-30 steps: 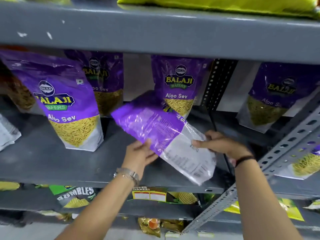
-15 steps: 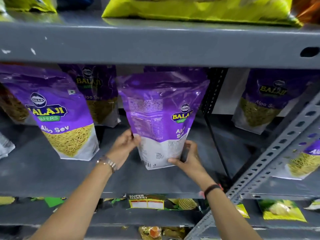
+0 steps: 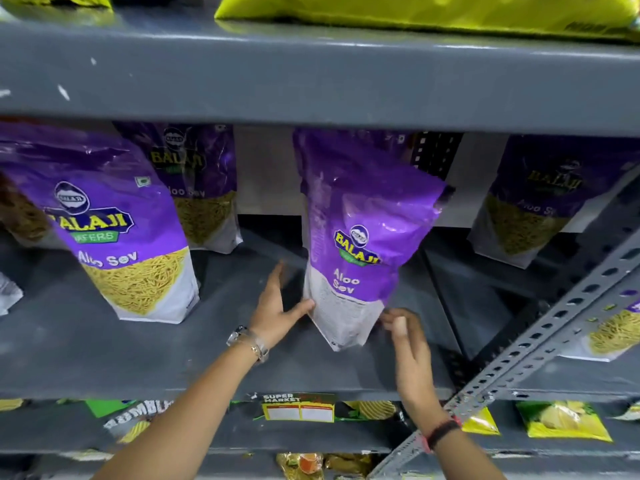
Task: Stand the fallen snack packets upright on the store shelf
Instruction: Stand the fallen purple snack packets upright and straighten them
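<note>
A purple Balaji Aloo Sev packet point(image 3: 360, 237) stands upright on the grey middle shelf point(image 3: 138, 358), turned partly side-on, its base near the shelf's front. My left hand point(image 3: 280, 306) is at its lower left, fingers spread, and only the thumb touches the packet's edge. My right hand point(image 3: 405, 337) is blurred at the packet's lower right corner, its fingertips just beside the bag with nothing in them. Another Aloo Sev packet point(image 3: 114, 233) stands upright to the left.
More purple packets stand at the back point(image 3: 201, 188) and in the right bay point(image 3: 533, 202). A slanted perforated metal strut point(image 3: 540, 337) crosses in front on the right. The upper shelf point(image 3: 311, 81) hangs low over the packets. Yellow-green packets lie on the shelf below point(image 3: 561, 420).
The packet was lifted from lying tilted, stood up and turned on the shelf. Both hands have loosened from its base and drawn back a little.
</note>
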A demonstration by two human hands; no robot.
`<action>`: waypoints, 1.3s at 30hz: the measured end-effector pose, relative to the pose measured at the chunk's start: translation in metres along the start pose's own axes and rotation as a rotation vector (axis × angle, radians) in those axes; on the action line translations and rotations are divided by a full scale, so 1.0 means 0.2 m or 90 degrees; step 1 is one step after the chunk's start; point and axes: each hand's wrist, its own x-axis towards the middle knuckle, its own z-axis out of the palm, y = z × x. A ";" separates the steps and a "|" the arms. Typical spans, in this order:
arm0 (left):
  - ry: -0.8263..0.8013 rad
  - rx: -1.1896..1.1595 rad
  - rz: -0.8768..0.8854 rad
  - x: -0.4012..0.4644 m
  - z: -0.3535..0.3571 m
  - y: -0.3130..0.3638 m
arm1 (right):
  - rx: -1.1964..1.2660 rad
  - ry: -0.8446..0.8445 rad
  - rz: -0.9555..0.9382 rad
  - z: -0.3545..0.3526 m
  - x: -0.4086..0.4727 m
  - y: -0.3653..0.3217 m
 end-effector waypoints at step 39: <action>0.020 0.334 0.012 0.02 0.11 -0.24 | -0.328 -0.154 0.054 -0.01 0.20 0.08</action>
